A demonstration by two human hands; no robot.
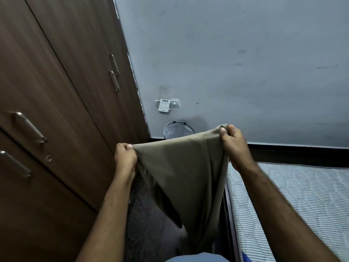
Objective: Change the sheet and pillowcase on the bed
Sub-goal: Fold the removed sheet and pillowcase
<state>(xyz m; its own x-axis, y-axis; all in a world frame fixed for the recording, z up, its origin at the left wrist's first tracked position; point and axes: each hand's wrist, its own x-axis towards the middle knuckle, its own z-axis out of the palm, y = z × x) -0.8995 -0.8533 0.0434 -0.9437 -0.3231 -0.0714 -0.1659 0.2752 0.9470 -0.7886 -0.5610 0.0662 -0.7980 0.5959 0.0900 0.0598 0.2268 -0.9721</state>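
Cloth (181, 167), olive-tan, held up mid-frame, top edge stretched between both hands, rest hanging toward 6 o'clock over dark floor (145, 224). Left hand (124, 157) at 9 o'clock end of edge, fingers curled, gripping cloth. Right hand (234, 144) at 3 o'clock end, higher, thumb and fingers pinching cloth corner. Mattress (292, 195), striped, bare, at 4 o'clock. Wardrobe (56, 91) at 9 o'clock. Bin (175, 130) behind cloth, against wall (245, 53), 12 o'clock.
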